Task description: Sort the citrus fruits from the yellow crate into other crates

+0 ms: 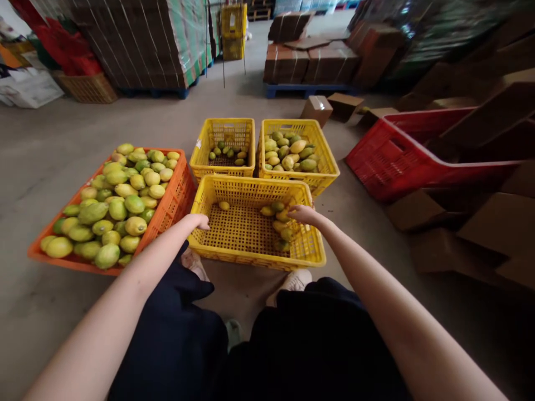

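Observation:
A long yellow crate [254, 256] lies in front of my feet, with one yellow fruit [224, 205] at its back left and several yellow-green fruits [279, 226] along its right side. At the crate's left rim is my left hand [202, 221], its fingers curled down. Over the right rim reaches my right hand [301, 214], close to the fruits there; whether its fingertips touch one is too small to tell. An orange crate [167, 214] heaped with green and yellow fruits stands on the left.
Behind are two smaller yellow crates, the left one [223, 123] with some fruits, the right one [330, 164] fuller. A red crate [376, 150] and cardboard boxes [493, 228] crowd the right. Wrapped stacks on pallets [309, 89] stand farther back.

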### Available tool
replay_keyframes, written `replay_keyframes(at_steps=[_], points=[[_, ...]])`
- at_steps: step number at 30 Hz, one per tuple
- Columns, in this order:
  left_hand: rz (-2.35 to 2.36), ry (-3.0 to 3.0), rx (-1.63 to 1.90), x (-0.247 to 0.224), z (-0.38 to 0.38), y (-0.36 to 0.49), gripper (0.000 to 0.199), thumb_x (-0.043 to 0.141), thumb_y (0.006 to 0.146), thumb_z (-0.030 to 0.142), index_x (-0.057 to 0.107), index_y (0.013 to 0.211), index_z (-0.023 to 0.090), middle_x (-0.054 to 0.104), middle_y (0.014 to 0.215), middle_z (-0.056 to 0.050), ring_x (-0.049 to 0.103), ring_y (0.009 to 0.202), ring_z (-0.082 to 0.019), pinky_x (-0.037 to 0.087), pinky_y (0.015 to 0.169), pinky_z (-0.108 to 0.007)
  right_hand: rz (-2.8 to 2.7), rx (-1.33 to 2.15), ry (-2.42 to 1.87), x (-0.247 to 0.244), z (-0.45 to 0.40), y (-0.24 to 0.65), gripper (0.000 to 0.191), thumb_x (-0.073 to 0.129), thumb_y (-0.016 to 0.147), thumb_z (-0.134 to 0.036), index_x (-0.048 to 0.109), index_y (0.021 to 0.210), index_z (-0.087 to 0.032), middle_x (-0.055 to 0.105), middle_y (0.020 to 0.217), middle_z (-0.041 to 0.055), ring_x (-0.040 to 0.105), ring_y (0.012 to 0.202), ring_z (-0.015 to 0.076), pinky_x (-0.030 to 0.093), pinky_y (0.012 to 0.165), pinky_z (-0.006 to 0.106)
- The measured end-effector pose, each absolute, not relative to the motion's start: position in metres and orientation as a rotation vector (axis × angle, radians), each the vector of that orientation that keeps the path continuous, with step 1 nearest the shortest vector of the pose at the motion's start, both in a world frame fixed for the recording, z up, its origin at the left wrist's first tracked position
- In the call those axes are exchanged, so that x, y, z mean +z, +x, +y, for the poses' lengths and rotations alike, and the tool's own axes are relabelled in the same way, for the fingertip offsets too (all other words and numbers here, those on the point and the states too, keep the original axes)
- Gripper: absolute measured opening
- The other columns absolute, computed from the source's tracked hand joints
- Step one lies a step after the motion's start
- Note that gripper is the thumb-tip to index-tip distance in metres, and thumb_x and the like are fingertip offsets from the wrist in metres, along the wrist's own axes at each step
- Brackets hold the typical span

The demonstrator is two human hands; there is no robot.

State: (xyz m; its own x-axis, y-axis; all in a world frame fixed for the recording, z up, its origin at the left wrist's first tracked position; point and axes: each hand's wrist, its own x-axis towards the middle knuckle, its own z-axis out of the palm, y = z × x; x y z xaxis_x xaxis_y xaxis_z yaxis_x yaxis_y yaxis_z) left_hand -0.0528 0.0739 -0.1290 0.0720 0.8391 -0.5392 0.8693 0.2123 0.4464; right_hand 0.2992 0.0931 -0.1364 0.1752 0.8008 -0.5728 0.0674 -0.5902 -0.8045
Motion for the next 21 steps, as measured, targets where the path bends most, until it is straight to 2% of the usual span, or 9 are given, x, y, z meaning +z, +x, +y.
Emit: replay_keyframes(at_steps=[4, 7, 10, 12, 15, 18, 21], points=[[1.793, 1.715, -0.385, -0.165, 0.121, -0.039, 0.011, 0.073, 0.067, 0.014, 0.070, 0.077, 0.016, 0.073, 0.090, -0.010, 0.062, 0.111, -0.031, 0.041, 0.104, -0.037, -0.827, 1.495, -1.848, -0.194, 0.111, 0.310, 0.016, 0.061, 0.079, -0.005, 0.061, 0.080, -0.021, 0.055, 0.058, -0.0029, 0.059, 0.054, 0.0139, 0.058, 0.060, 0.031], [1.792, 1.847, -0.492, -0.197, 0.155, -0.022, 0.028, 0.070, 0.071, 0.015, 0.070, 0.099, 0.018, 0.066, 0.117, -0.014, 0.056, 0.121, -0.033, 0.040, 0.106, -0.040, -1.000, 1.421, -1.870, -0.230, 0.126, 0.315, 0.022, 0.059, 0.081, -0.002, 0.056, 0.074, -0.022, 0.052, 0.058, -0.0024, 0.062, 0.065, 0.0156, 0.059, 0.069, 0.035], [1.768, 1.976, -0.542, -0.232, 0.179, -0.004, 0.047, 0.062, 0.077, 0.010, 0.061, 0.123, 0.019, 0.052, 0.139, -0.015, 0.046, 0.130, -0.034, 0.038, 0.108, -0.043, -1.180, 1.363, -1.884, -0.259, 0.141, 0.315, 0.029, 0.059, 0.079, 0.002, 0.052, 0.066, -0.023, 0.055, 0.062, 0.0013, 0.064, 0.087, 0.0207, 0.055, 0.083, 0.039], [1.741, 2.035, -0.571, -0.256, 0.189, 0.005, 0.056, 0.054, 0.079, 0.005, 0.054, 0.133, 0.021, 0.044, 0.147, -0.014, 0.041, 0.133, -0.034, 0.038, 0.108, -0.046, -1.242, 1.360, -1.884, -0.276, 0.151, 0.312, 0.030, 0.059, 0.076, 0.005, 0.051, 0.064, -0.022, 0.061, 0.073, 0.0060, 0.060, 0.106, 0.0254, 0.049, 0.094, 0.043], [1.714, 2.084, -0.614, -0.288, 0.196, 0.014, 0.063, 0.043, 0.083, 0.001, 0.045, 0.142, 0.022, 0.038, 0.152, -0.014, 0.037, 0.135, -0.034, 0.037, 0.106, -0.049, -1.370, 1.343, -1.854, -0.296, 0.164, 0.305, 0.027, 0.059, 0.072, 0.007, 0.054, 0.067, -0.019, 0.065, 0.103, 0.0130, 0.043, 0.128, 0.0313, 0.032, 0.110, 0.048], [1.738, 2.124, -0.639, -0.313, 0.196, 0.016, 0.061, 0.036, 0.086, 0.001, 0.041, 0.145, 0.019, 0.035, 0.152, -0.017, 0.037, 0.133, -0.035, 0.035, 0.105, -0.051, -1.818, 1.213, -1.787, -0.312, 0.173, 0.301, 0.021, 0.054, 0.078, 0.001, 0.063, 0.080, -0.017, 0.060, 0.120, 0.0176, 0.038, 0.130, 0.0356, 0.024, 0.111, 0.055], [1.762, 2.210, -0.640, -0.329, 0.193, 0.012, 0.055, 0.029, 0.090, 0.004, 0.048, 0.140, 0.020, 0.039, 0.148, -0.017, 0.039, 0.130, -0.034, 0.034, 0.103, -0.049, -2.356, 0.924, -1.631, -0.328, 0.178, 0.296, 0.028, 0.043, 0.085, -0.005, 0.067, 0.096, -0.016, 0.061, 0.114, 0.0205, 0.042, 0.120, 0.0371, 0.028, 0.104, 0.059]])
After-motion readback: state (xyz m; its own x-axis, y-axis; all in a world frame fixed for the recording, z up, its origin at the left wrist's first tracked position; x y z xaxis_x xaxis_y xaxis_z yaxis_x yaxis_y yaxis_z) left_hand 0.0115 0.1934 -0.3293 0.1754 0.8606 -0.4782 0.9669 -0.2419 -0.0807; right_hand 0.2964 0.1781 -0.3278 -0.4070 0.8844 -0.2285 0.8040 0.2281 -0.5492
